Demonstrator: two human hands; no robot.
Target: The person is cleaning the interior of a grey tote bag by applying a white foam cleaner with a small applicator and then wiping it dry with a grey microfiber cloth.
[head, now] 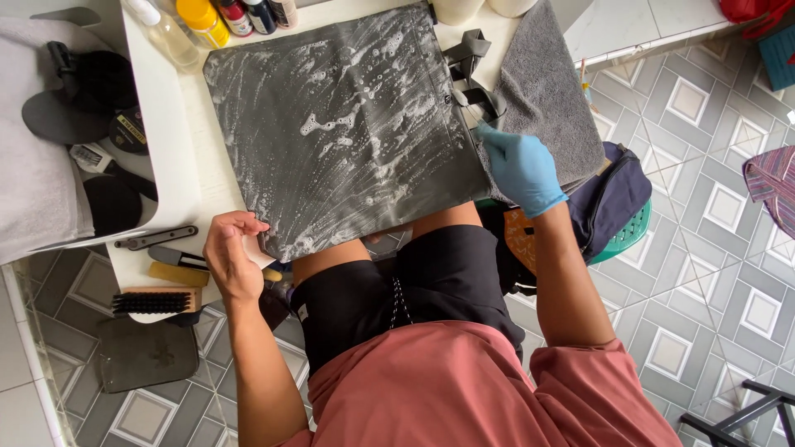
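Fingers (248, 225) of the bare left hand (230, 258) curled, tips pinching the near left corner of the bag (348, 124) — gloved right hand (520, 170) at its right edge.

Soapy grey bag flat on the white table (207, 178), filling most of the top, near corner jutting past the front edge over the lap. Right fingers in the blue glove drawn together, pressed down where the bag's edge meets the straps (472, 74); whether pinching fabric, cannot tell. Grey towel (546, 91) at the right edge, partly under that hand. Bottles (207, 21) lined along the far left corner. Brush (156, 302) with black bristles and a few small tools near the front left corner, just beside the left hand — not touching. Dark blue bag (617, 199) and green basket (625, 236) on the tiled floor, right of the table.
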